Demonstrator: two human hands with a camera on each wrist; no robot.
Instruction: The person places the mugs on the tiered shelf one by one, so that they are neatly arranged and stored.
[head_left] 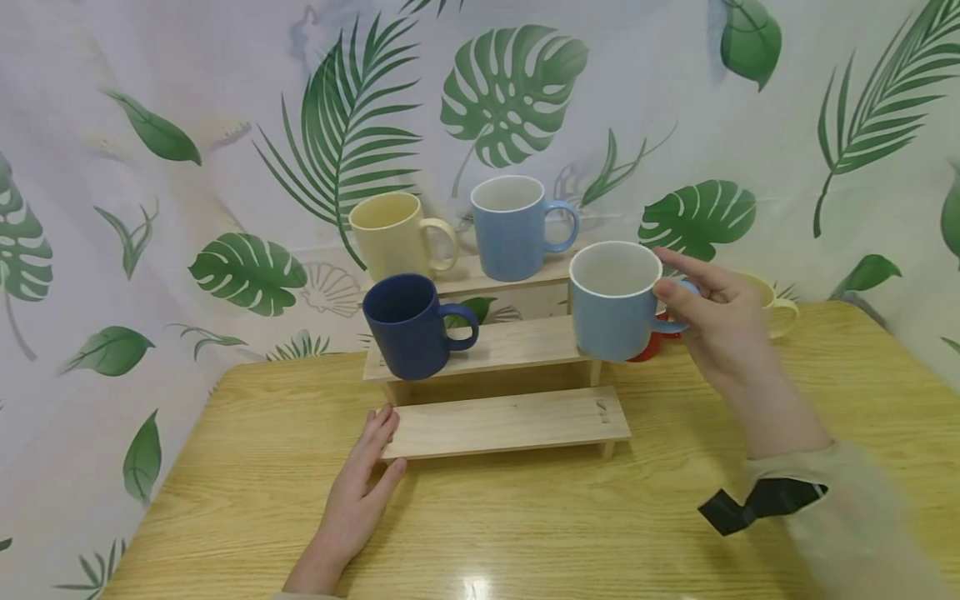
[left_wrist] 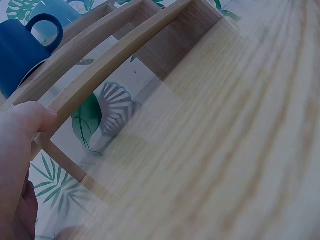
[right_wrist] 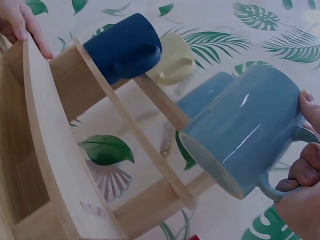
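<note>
My right hand [head_left: 723, 321] holds a light blue mug [head_left: 611, 325] by its handle, thumb near the rim. In the right wrist view this mug [right_wrist: 250, 130] is tilted, its underside partly showing, in front of the shelf tiers. My left hand [head_left: 360, 487] grips the left end of the lowest tier of a three-tier wooden shelf [head_left: 510, 423]. The left wrist view has the thumb [left_wrist: 37, 117] on the tier's front edge. A dark blue mug [head_left: 408, 329] stands on the middle tier. Above, a pale yellow mug [head_left: 390, 237] and another light blue mug [head_left: 510, 229] stand on the top tier.
Behind the held mug, a red object [head_left: 647, 348] is mostly hidden. A second yellow mug [head_left: 783, 317] stands on the wooden table [head_left: 525, 533], partly behind my right hand. Leaf-patterned cloth [head_left: 225, 192] hangs close behind the shelf.
</note>
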